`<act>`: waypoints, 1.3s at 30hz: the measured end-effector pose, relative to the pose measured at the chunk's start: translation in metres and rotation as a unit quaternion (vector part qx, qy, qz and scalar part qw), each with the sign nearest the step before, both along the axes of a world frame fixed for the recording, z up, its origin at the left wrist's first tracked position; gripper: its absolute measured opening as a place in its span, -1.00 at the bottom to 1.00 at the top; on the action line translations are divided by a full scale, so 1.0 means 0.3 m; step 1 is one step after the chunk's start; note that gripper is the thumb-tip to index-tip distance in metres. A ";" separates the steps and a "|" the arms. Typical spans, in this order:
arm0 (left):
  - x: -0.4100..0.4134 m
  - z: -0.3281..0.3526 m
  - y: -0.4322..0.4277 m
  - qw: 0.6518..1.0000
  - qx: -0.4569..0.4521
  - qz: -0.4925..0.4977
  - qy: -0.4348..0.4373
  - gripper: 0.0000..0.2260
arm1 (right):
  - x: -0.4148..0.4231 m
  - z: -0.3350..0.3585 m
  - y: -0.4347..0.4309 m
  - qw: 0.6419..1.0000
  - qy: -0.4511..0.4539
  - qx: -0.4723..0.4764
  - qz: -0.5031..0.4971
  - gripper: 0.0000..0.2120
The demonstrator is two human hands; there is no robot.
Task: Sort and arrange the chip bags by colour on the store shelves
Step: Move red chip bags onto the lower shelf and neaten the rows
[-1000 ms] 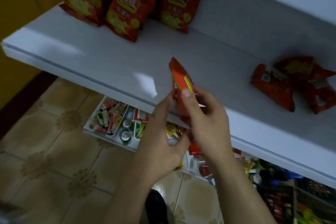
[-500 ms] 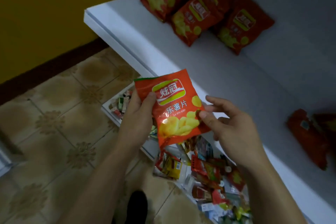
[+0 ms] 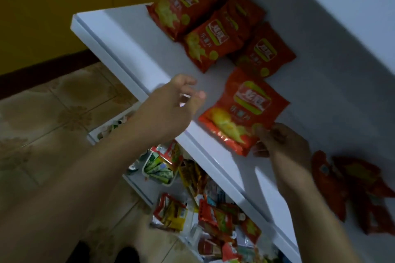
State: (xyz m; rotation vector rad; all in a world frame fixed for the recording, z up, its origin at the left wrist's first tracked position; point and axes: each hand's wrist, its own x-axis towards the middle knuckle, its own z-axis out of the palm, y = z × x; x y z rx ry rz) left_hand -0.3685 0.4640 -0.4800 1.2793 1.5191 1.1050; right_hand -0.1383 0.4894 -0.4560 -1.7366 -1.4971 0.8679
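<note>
Red chip bag (image 3: pixel 243 111) lies top-away on shelf (image 3: pixel 128 49), right grip (image 3: pixel 280 143) pinching its corner, left grip (image 3: pixel 171 104) spread.

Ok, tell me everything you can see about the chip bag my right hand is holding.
The chip bag is glossy red-orange plastic, puffed, with a green-and-red logo and yellow chips pictured. It lies face up, slanted, near the front edge of the white shelf, in front of three matching bags. The right hand pinches its lower corner; the left hand is clear of it.
</note>
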 end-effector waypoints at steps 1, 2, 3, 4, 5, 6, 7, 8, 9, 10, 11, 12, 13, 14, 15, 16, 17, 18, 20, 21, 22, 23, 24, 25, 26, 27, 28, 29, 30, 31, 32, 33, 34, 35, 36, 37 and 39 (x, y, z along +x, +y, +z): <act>-0.003 -0.008 0.010 0.999 0.009 0.006 0.032 -0.66 | 0.021 -0.004 0.032 1.000 -0.005 0.016 -0.026 -0.84; -0.008 -0.017 0.020 0.997 0.021 0.006 0.075 -0.63 | 0.039 -0.007 0.066 0.999 -0.007 0.029 -0.044 -0.82; -0.011 -0.023 0.028 0.992 0.032 -0.001 0.125 -0.60 | 0.051 -0.010 0.104 0.998 -0.004 0.036 -0.055 -0.81; -0.013 -0.028 0.037 0.984 0.038 -0.014 0.173 -0.57 | 0.057 -0.014 0.146 0.997 0.003 0.038 -0.062 -0.81; -0.014 -0.032 0.045 0.975 0.043 -0.028 0.214 -0.54 | 0.060 -0.018 0.190 0.997 0.008 0.038 -0.067 -0.82; -0.014 -0.036 0.053 0.967 0.049 -0.038 0.246 -0.52 | 0.057 -0.023 0.238 0.997 0.009 0.036 -0.069 -0.83; -0.014 -0.038 0.060 0.960 0.057 -0.044 0.271 -0.51 | 0.051 -0.030 0.289 0.997 0.005 0.036 -0.071 -0.84; -0.015 -0.038 0.069 0.955 0.065 -0.046 0.287 -0.51 | 0.041 -0.038 0.340 0.997 0.000 0.033 -0.072 -0.85; -0.014 -0.039 0.077 0.952 0.068 -0.046 0.294 -0.52 | 0.031 -0.048 0.384 0.997 -0.004 0.032 -0.072 -0.86; -0.013 -0.039 0.086 0.951 0.071 -0.045 0.296 -0.52 | 0.022 -0.062 0.424 0.997 -0.007 0.029 -0.073 -0.86; -0.010 -0.040 0.093 0.951 0.073 -0.042 0.297 -0.52 | 0.014 -0.079 0.459 0.997 -0.007 0.024 -0.077 -0.87; -0.007 -0.043 0.099 0.951 0.073 -0.038 0.298 -0.52 | 0.006 -0.094 0.484 0.996 -0.006 0.012 -0.084 -0.86; -0.003 -0.045 0.103 0.952 0.073 -0.035 0.296 -0.52 | 0.006 -0.111 0.512 0.996 -0.003 0.002 -0.094 -0.84; 0.001 -0.050 0.105 0.952 0.075 -0.034 0.295 -0.52 | 0.004 -0.118 0.531 0.995 -0.003 -0.002 -0.104 -0.82; 0.005 -0.055 0.107 0.952 0.079 -0.035 0.294 -0.53 | 0.009 -0.128 0.554 0.994 -0.008 0.004 -0.111 -0.81; 0.009 -0.061 0.107 0.951 0.084 -0.038 0.294 -0.54 | 0.012 -0.130 0.575 0.993 -0.023 0.011 -0.116 -0.80; 0.010 -0.066 0.106 0.951 0.085 -0.042 0.295 -0.55 | 0.019 -0.135 0.597 0.992 -0.036 0.019 -0.118 -0.79; 0.010 -0.073 0.106 0.950 0.083 -0.046 0.296 -0.56 | 0.021 -0.133 0.608 0.992 -0.042 0.024 -0.119 -0.78; 0.012 -0.083 0.103 0.952 0.073 -0.049 0.292 -0.58 | 0.016 -0.129 0.623 0.991 -0.044 0.030 -0.120 -0.79; 0.016 -0.086 0.101 0.954 0.068 -0.047 0.288 -0.59 | 0.008 -0.128 0.626 0.991 -0.046 0.035 -0.120 -0.78; 0.021 -0.088 0.099 0.955 0.068 -0.044 0.284 -0.59 | -0.003 -0.123 0.622 0.991 -0.042 0.034 -0.120 -0.78; 0.029 -0.089 0.098 0.956 0.069 -0.043 0.281 -0.60 | -0.003 -0.129 0.626 0.992 -0.041 0.031 -0.116 -0.78; 0.037 -0.089 0.097 0.956 0.071 -0.046 0.280 -0.60 | -0.008 -0.129 0.622 0.993 -0.036 0.027 -0.112 -0.77; 0.046 -0.088 0.097 0.956 0.072 -0.050 0.281 -0.59 | -0.012 -0.128 0.616 0.994 -0.035 0.019 -0.106 -0.76; 0.053 -0.088 0.098 0.955 0.074 -0.054 0.283 -0.59 | -0.013 -0.128 0.611 0.994 -0.034 0.010 -0.103 -0.76; 0.060 -0.086 0.101 0.954 0.077 -0.057 0.284 -0.59 | -0.009 -0.127 0.607 0.994 -0.035 0.008 -0.100 -0.74; 0.066 -0.085 0.103 0.954 0.080 -0.060 0.283 -0.60 | -0.002 -0.120 0.592 0.994 -0.040 0.002 -0.101 -0.68; 0.073 -0.083 0.104 0.954 0.083 -0.062 0.281 -0.60 | 0.012 -0.116 0.577 0.994 -0.042 -0.001 -0.102 -0.56; 0.081 -0.083 0.104 0.954 0.086 -0.065 0.279 -0.60 | 0.036 -0.115 0.556 0.993 -0.049 -0.007 -0.106 -0.43; 0.091 -0.082 0.102 0.955 0.089 -0.067 0.274 -0.61 | 0.058 -0.112 0.524 0.992 -0.061 -0.012 -0.106 -0.37; 0.103 -0.082 0.096 0.957 0.095 -0.070 0.267 -0.61 | 0.083 -0.110 0.477 0.992 -0.074 -0.016 -0.098 -0.40; 0.118 -0.082 0.089 0.957 0.104 -0.074 0.259 -0.61 | 0.112 -0.108 0.422 0.992 -0.089 -0.019 -0.085 -0.47; 0.136 -0.083 0.080 0.957 0.111 -0.081 0.254 -0.60 | 0.141 -0.104 0.359 0.991 -0.105 -0.024 -0.075 -0.56; 0.157 -0.083 0.071 0.956 0.116 -0.090 0.253 -0.57 | 0.180 -0.105 0.293 0.990 -0.120 -0.027 -0.071 -0.62; 0.181 -0.082 0.062 0.954 0.120 -0.101 0.256 -0.56 | 0.223 -0.107 0.228 0.989 -0.128 -0.032 -0.074 -0.64; 0.208 -0.080 0.053 0.950 0.122 -0.114 0.263 -0.56 | 0.266 -0.106 0.161 0.988 -0.129 -0.037 -0.080 -0.65; 0.269 -0.071 0.039 0.943 0.122 -0.144 0.272 -0.59 | 0.350 -0.099 0.043 0.985 -0.134 -0.051 -0.097 -0.66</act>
